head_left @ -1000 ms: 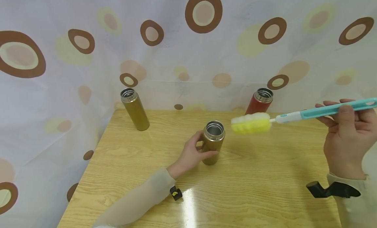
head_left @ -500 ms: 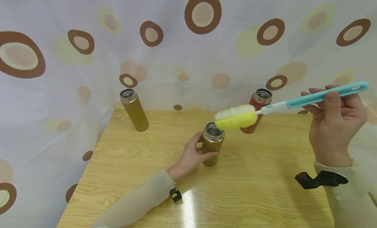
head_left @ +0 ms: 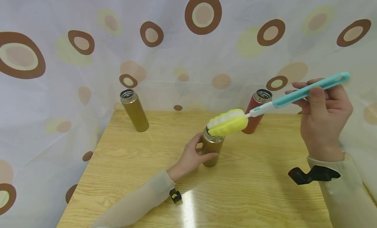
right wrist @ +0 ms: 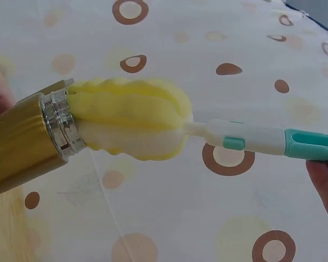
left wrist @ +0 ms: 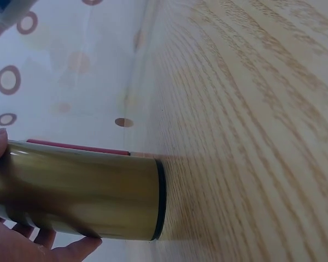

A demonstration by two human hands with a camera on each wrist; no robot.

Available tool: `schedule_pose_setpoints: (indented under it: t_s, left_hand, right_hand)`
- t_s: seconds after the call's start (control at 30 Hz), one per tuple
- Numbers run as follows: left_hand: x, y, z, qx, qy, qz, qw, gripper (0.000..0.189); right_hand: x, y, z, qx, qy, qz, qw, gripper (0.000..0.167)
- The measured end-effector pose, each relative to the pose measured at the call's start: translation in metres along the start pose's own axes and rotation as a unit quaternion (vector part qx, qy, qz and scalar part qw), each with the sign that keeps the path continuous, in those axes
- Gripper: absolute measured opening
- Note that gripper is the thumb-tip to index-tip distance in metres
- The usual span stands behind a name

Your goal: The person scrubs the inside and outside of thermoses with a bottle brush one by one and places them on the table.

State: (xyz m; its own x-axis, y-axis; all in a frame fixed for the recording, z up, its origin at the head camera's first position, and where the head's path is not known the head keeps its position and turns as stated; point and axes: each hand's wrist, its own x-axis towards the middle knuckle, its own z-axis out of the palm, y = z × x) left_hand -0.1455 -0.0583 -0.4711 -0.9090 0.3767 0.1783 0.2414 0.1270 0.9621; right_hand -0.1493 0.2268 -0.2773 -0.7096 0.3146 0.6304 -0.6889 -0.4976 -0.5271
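Observation:
My left hand (head_left: 189,156) grips a gold-brown thermos bottle (head_left: 211,152) round its side, low on the wooden table. The bottle stands upright with its lid off and a steel rim at the neck. In my right hand (head_left: 325,118) is a bottle brush (head_left: 290,98), pinched along its turquoise handle between thumb and fingers. The yellow and white sponge head (right wrist: 128,117) slants down into the mouth of the bottle, its tip hidden there. The left wrist view shows the bottle's dark base (left wrist: 160,199) on the table, with fingers curled round the body.
A second gold bottle (head_left: 135,113) stands lidless at the back left of the wooden table (head_left: 165,136). Behind the brush, at the back right, is a lidless red bottle (head_left: 254,123). A curtain (head_left: 176,57) with brown rings hangs behind the table.
My right hand has moved left, bringing the brush head from right of the bottle to its mouth, where the tip has gone in. The handle tilts more steeply. The left hand has stayed put.

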Motion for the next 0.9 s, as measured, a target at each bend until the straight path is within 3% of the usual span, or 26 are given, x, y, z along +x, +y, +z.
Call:
schedule_pose_setpoints:
  t_s: [0.3,0.57,0.9]
  left_hand:
    - [-0.001,-0.002,-0.001,-0.001,-0.009,0.004,1.0,0.071]
    - [-0.001,-0.002,-0.002,-0.005,-0.015,0.01,0.9998,0.073]
    - [0.0,-0.001,-0.002,-0.02,-0.001,0.001,0.9998,0.073]
  right_hand:
    - [0.007,0.003,0.015,-0.027,-0.066,-0.004,0.9975,0.038]
    - [0.008,0.004,0.023,-0.09,-0.106,-0.016,0.9901,0.036]
    - [0.014,0.008,0.03,-0.097,-0.175,0.023,0.9795,0.026]
